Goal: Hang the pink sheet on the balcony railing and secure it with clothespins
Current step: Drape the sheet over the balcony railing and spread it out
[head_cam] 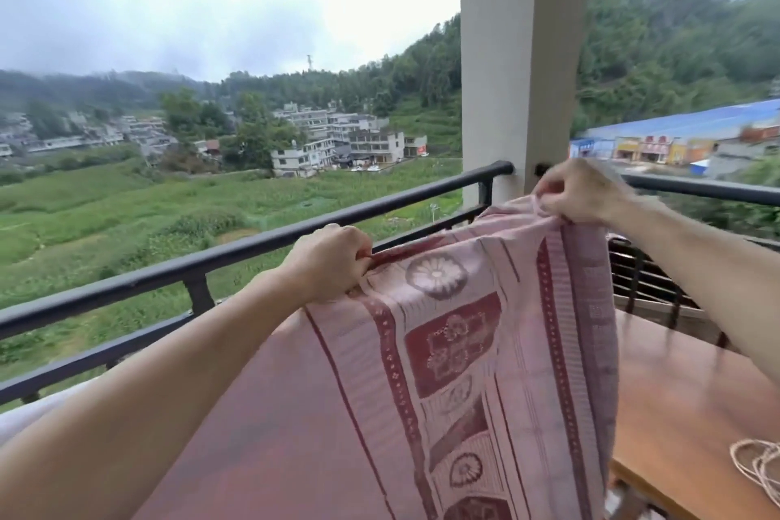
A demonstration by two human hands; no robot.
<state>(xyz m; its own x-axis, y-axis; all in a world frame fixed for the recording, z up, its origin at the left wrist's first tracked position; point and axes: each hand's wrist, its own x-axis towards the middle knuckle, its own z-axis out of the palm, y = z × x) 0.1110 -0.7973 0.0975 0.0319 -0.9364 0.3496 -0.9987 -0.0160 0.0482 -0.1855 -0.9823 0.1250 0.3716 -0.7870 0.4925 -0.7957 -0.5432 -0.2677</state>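
**Sheet lifted to the railing, not yet draped or pinned**

The person holds the pink sheet (456,350) up by its top edge, both arms stretched toward the black balcony railing (169,272). The left hand (327,266) is closed in a fist around a bunched piece of the edge, right at the level of the top rail; whether the cloth already touches the rail there cannot be told. The right hand (584,192) pinches the other part of the edge between closed fingers and holds it higher, in front of the white pillar (523,55) where the rail ends. This hand is a little blurred.

Between the hands the top edge sags slightly, and the cloth hangs down on the person's side, showing its dark red flower and block pattern. None of it appears to lie over the far side of the rail.

To the right stands a wooden table (683,384), and a loop of pale twine (759,464) lies near its right edge. No clothespins are in view.

By my reading the task is at an early stage: the sheet is taken up and brought to the railing, but the hanging itself is not done. Left to do are throwing the top edge over the rail, spreading the sheet along it, and clipping it with pins, which must first be fetched from somewhere out of view.
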